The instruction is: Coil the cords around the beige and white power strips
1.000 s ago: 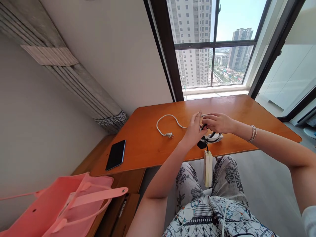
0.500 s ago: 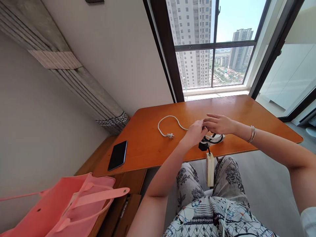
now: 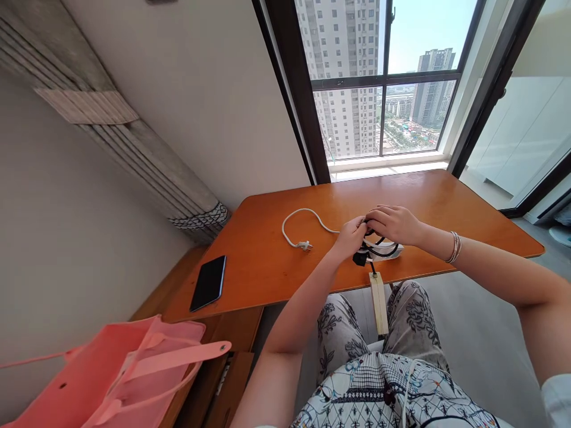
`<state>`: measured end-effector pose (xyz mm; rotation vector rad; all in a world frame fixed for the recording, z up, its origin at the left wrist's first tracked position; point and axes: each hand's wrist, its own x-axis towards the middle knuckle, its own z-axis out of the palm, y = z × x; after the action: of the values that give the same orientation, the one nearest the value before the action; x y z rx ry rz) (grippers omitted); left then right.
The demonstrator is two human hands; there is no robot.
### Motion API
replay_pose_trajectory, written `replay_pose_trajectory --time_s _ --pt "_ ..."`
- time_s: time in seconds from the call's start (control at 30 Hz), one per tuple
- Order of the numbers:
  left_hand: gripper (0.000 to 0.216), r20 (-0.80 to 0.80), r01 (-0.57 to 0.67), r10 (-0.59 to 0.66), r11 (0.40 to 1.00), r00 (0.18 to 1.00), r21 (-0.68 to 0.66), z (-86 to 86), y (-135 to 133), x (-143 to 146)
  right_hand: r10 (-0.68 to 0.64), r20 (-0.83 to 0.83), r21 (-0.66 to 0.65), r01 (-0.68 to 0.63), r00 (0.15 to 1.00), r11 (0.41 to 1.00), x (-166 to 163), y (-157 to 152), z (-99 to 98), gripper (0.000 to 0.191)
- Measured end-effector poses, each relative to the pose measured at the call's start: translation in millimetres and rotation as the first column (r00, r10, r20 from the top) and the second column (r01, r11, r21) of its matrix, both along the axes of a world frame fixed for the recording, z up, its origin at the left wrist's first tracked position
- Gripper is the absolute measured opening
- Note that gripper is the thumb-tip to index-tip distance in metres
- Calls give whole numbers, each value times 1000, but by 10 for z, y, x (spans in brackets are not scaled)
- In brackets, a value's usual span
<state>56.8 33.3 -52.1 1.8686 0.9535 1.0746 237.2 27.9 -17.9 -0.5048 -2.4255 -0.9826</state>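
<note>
- Over the last second, the left hand [image 3: 350,239] has lowered its raised fingers and brought the fingertips together beneath those of the right hand [image 3: 395,224].
- The pale block [image 3: 379,304] has swung, too: it hung nearly upright and now slants, its lower end toward the right.
- I take this to mean that the work in hand is close fingertip handling of the black cable [image 3: 389,255], with its far end tugged along.
- The left grip looks closed on the black cable; the right fingers bend over the same spot, but their undersides are hidden, so I cannot tell whether that grip is pinching.
- From the meeting grips, the black cable loops down and to the right, over a white box [image 3: 386,252] on the worktop [image 3: 267,267].
- A black plug [image 3: 359,259] sits just below the left grip; the pale block hangs further below, past the worktop's near edge.
- Left of the left grip lies a white cord [image 3: 312,211], ending in a white plug [image 3: 306,245].
</note>
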Motion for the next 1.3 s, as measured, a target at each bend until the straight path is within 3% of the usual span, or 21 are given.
replay_pose_trajectory --time_s 0.1,0.27,0.47,0.57,0.67,0.8,0.93,1.03,1.13,1.3 --pt "19 138 1 12 996 990 -92 -59 43 29 -81 -2 -64 81 997 995 -31 -26 -14 22" --pt "14 342 51 49 960 939 -276 -75 42 44 -127 -37 -36 126 991 991 -53 -36 2 20" --pt "11 486 190 60 874 872 -448 0 -20 39 103 -10 138 -100 995 985 0 21 11 20" --pt "28 517 223 72 845 853 -485 17 -52 51 178 -4 208 -173 984 963 7 35 32 18" --pt "53 527 210 39 890 849 -404 16 -76 69 230 -21 215 -221 973 951 12 42 44 17" --pt "41 411 147 6 930 911 -338 1 -60 87 234 -72 100 -226 970 969 27 57 15 21" --pt "42 309 108 -40 973 950 -206 16 -39 54 63 -203 -54 -75 977 996 29 91 -21 23" --pt "53 153 115 -115 993 982 11 95 -72 15 -73 -288 -166 25 955 986 22 125 -2 24" --pt "70 -45 79 -71 976 996 202 234 -123 -2 -92 -330 -214 20 939 977 16 147 67 25" --pt "62 -219 6 51 968 974 250 479 -178 15 -102 -419 -296 -30 902 955 17 139 232 24"
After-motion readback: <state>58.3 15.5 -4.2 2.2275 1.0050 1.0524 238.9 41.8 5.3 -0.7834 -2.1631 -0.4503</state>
